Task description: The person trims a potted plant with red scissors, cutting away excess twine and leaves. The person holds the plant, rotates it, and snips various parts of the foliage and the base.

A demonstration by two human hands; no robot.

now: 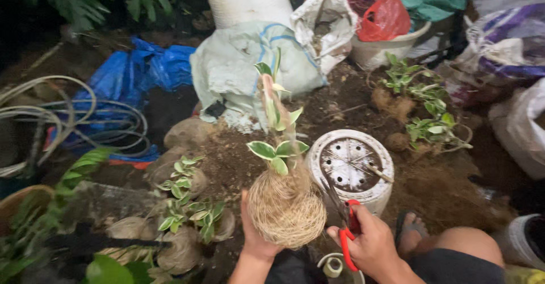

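My left hand (256,240) grips a round ball of brown coconut fibre (287,210) from the left and below. A small plant with green and cream leaves (277,148) stands upright out of the ball. My right hand (369,243) holds red-handled scissors (346,227) just right of the ball, blades pointing up towards it. Behind the scissors a white round pot (352,165) with holes in its base lies upturned on the soil.
Several more fibre-wrapped plants (187,204) lie at the left. Loose plants with bare roots (423,108) rest on soil at the right. White sacks (250,62), a blue tarp (136,74), coiled hoses (62,119) and a red bag (380,9) ring the spot. My sandalled foot (411,233) is at the lower right.
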